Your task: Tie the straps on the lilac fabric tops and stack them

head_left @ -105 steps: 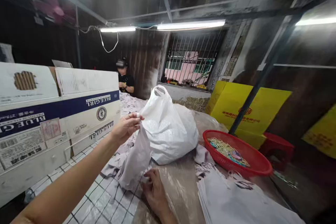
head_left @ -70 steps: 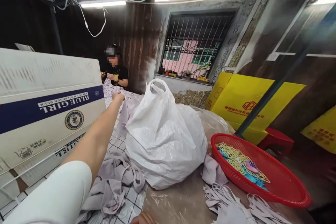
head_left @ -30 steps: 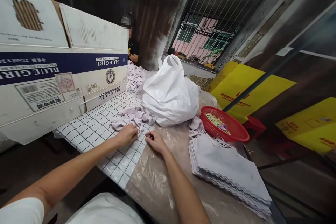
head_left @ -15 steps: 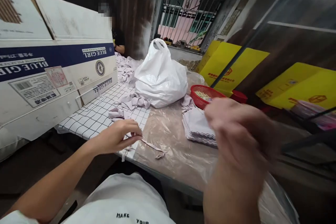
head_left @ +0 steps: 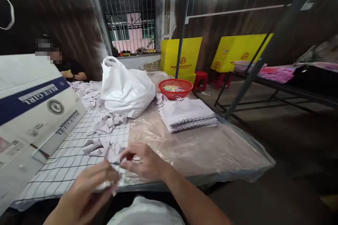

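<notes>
My left hand [head_left: 92, 182], blurred by motion, is closed near the table's front edge, with a bit of pale fabric strip [head_left: 106, 153] showing at its fingers. Just to its right, my right hand [head_left: 145, 161] has its thumb and fingers curled together; what lies between them is too small to make out. Right behind both hands is a small heap of pale lilac fabric pieces [head_left: 93, 148]. Another little heap [head_left: 108, 123] of the same cloth lies farther back. A neat stack of pale fabric pieces with wavy edges [head_left: 188, 112] rests to the right.
A white plastic bag [head_left: 126, 89] stands mid-table, with a red basket [head_left: 175, 93] behind the stack. On the left, a large carton [head_left: 31, 112] borders the work area. A metal post [head_left: 243, 88] slants beside the table's right side. A person [head_left: 70, 66] sits across the table.
The view has swung to the right. My right hand has come down from above the stack to beside my left hand. The left hand is now nearer the front edge.
</notes>
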`<state>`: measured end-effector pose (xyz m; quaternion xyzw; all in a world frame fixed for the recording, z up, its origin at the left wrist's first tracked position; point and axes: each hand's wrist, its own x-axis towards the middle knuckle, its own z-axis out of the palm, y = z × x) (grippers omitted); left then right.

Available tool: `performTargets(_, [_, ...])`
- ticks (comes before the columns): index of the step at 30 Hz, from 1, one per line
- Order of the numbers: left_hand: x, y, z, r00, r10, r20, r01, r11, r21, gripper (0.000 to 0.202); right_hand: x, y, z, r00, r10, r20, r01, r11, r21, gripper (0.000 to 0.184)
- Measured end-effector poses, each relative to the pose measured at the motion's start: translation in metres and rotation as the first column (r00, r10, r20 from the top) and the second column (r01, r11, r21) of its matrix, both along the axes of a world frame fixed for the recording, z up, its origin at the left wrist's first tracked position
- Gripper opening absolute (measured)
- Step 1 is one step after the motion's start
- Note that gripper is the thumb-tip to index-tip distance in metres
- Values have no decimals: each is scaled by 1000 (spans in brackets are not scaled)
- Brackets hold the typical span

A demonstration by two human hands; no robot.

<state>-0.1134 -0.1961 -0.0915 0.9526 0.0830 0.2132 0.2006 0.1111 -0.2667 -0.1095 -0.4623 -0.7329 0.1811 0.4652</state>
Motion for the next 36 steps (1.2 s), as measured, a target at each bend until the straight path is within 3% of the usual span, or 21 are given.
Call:
performTargets(2, [18,19,-28,973,225,-43,-226,974,-13,28,-5,24,-36,950,-172,261,202,975,-90,39])
performTargets(3, [25,29,-46,947,311,-76,-312,950,0,27,-6,32,-52,897,-206,391,277,952,-134,43])
performTargets(5, [32,45,-80,882,447,-150,-442,894,67,32,-3,41,-74,802,-203,561,367,909,-196,31])
performTargets(7, [30,57,-105,839,514,-180,-500,858,119,38,5,45,-81,779,-174,602,372,902,-221,6])
performTargets(9, [20,65,-116,827,536,-167,-519,844,136,39,20,45,-76,815,-184,549,354,909,-221,9])
performTargets(12, [-1,75,-112,814,565,-137,-550,824,133,30,57,38,-57,874,-306,378,396,898,-189,15])
performTargets(14, [-10,82,-105,795,595,-117,-586,804,101,19,87,31,-45,853,-439,281,484,868,-114,18])
performTargets(17, [-9,89,-97,789,611,-60,-612,791,6,15,121,19,-36,718,-630,295,653,757,27,13])
performTargets(19, [2,90,-94,807,590,-36,-591,805,-53,19,126,14,-36,605,-714,351,731,673,110,7])
performTargets(20, [10,90,-93,821,570,-41,-571,817,-74,22,124,13,-37,584,-720,376,738,664,125,8])
performTargets(23, [36,90,-94,865,490,-104,-500,859,-107,32,105,19,-43,686,-568,455,635,773,7,11])
performTargets(25, [53,91,-94,884,441,-154,-459,882,-106,37,93,28,-47,730,-454,511,583,804,-118,13])
performTargets(29, [76,94,-89,877,363,-316,-405,911,-77,23,87,49,-51,622,-405,670,687,693,-219,25])
performTargets(31, [76,93,-82,863,368,-346,-411,910,-58,23,92,54,-50,603,-354,715,696,672,-255,18])
performTargets(33, [65,90,-73,882,358,-306,-391,919,-54,22,100,53,-48,640,-320,699,665,686,-294,9])
performTargets(36, [35,85,-57,943,132,-306,-204,955,-215,12,114,42,-42,765,-267,586,546,751,-371,5])
